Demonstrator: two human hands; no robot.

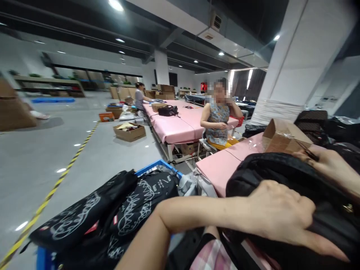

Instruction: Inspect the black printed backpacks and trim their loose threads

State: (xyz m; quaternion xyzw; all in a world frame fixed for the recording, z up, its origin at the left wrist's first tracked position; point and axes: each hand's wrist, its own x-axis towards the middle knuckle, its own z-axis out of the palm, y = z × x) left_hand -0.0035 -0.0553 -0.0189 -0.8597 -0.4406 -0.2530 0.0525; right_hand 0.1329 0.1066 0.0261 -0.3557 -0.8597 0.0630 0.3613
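My left hand (284, 215) lies flat on top of a black bag (281, 168) on the pink table (219, 168) in front of me, fingers stretched out and together. My right hand (332, 165) rests on the far side of the same bag, and a thin dark tool pokes out by its fingers; the grip itself is mostly hidden. My left forearm crosses the lower part of the view.
A blue crate (157, 165) piled with black printed bags (112, 213) stands at my left. A cardboard box (284, 137) sits on the table behind the bag. A seated person (219, 120) works at another pink table; another person (139, 95) stands farther back. A yellow floor line (56, 183) runs left.
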